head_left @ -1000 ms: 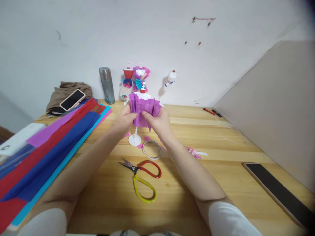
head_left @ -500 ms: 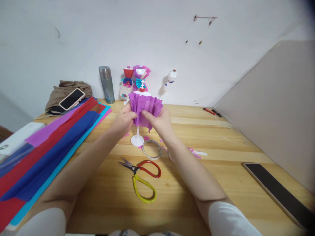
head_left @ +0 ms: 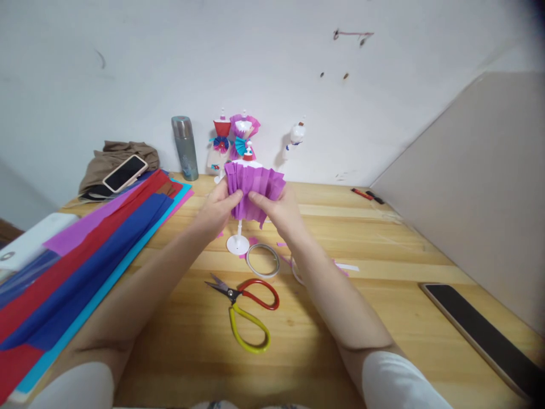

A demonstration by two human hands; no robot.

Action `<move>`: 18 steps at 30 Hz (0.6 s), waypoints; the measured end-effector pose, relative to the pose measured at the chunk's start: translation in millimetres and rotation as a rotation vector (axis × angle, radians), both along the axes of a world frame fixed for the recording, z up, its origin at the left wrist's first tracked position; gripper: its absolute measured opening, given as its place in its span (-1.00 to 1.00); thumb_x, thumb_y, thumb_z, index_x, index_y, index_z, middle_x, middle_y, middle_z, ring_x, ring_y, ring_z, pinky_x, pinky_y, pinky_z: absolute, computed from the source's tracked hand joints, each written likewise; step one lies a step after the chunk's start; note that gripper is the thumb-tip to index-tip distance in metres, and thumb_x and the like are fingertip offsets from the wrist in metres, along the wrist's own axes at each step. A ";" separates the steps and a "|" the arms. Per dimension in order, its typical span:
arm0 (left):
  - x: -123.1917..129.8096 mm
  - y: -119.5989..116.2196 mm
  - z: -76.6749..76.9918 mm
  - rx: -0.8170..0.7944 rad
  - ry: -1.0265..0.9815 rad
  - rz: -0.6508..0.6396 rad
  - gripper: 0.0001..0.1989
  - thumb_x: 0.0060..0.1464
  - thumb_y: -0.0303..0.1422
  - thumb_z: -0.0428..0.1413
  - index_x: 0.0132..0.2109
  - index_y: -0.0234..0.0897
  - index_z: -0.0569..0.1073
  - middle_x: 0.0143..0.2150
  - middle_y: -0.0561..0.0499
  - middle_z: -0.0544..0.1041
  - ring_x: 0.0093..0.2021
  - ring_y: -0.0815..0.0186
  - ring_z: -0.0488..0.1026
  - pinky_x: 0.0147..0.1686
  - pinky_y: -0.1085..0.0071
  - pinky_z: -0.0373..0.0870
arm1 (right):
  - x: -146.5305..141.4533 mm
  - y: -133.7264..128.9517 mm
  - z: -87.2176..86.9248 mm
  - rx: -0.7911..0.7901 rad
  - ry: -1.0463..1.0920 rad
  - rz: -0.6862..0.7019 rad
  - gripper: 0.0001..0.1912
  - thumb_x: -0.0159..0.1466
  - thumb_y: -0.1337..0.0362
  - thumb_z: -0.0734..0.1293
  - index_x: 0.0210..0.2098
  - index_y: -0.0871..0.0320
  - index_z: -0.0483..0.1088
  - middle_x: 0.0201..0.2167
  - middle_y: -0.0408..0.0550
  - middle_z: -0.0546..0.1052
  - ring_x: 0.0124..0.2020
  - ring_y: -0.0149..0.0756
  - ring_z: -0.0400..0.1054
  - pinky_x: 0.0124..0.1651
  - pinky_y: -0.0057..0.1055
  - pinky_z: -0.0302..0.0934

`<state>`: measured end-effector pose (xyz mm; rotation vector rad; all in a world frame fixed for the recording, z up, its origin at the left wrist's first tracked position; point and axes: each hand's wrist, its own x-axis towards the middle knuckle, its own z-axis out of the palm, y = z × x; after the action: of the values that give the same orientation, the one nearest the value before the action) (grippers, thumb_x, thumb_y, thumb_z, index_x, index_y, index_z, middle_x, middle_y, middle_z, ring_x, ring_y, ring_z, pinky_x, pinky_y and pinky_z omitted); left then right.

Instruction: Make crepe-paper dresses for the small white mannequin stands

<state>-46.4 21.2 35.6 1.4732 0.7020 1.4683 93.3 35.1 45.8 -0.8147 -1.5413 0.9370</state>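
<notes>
Pleated purple paper (head_left: pixel 255 182) wraps the front of a small white mannequin (head_left: pixel 238 245) whose round base and stem show below it. My left hand (head_left: pixel 221 207) grips the paper's left side, its thumb pressed on the front and its fingers behind. On the right side my right hand (head_left: pixel 276 210) does the same, the two thumbs close together near the middle. Open scissors (head_left: pixel 232 294) with red and yellow handles lie in front, and a roll of tape (head_left: pixel 263 260) lies between them and the mannequin base.
Coloured paper sheets (head_left: pixel 97 267) and a phone (head_left: pixel 125 173) lie on the left, near a steel flask (head_left: pixel 185 149). Dressed mannequins (head_left: pixel 222 136) stand by the wall, with another (head_left: pixel 297 134) farther right. A dark tablet-like device (head_left: pixel 477 335) lies at the right; purple scraps are scattered centrally.
Both hands and the purple paper have shifted slightly right. My left thumb has moved nearer the middle of the paper, closer to my right thumb.
</notes>
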 end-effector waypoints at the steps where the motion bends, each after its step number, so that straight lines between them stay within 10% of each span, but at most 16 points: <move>1: -0.3 0.5 -0.8 0.001 -0.007 0.000 -0.51 0.10 -0.30 0.10 0.20 -0.05 0.38 0.12 -0.05 0.54 0.22 0.05 0.40 0.23 0.08 0.31 | -0.2 -0.3 -0.1 -0.001 0.003 0.000 -0.71 0.03 0.15 0.42 -0.28 0.16 0.49 -0.31 -0.04 0.62 -0.22 -0.13 0.50 -0.11 -0.18 0.39; 18: -4.5 5.7 -8.6 0.015 -0.019 0.034 -0.45 0.07 -0.26 0.16 0.22 -0.14 0.35 0.16 -0.10 0.51 0.23 0.07 0.39 0.27 0.05 0.26 | 2.5 -4.2 5.3 0.016 -0.051 0.016 -0.79 0.04 0.14 0.41 -0.41 0.13 0.42 -0.48 -0.13 0.53 -0.36 -0.20 0.42 -0.22 -0.23 0.35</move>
<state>-50.9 26.9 26.9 1.4638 0.7091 1.5148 95.9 31.0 51.1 -0.8213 -1.5992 0.9206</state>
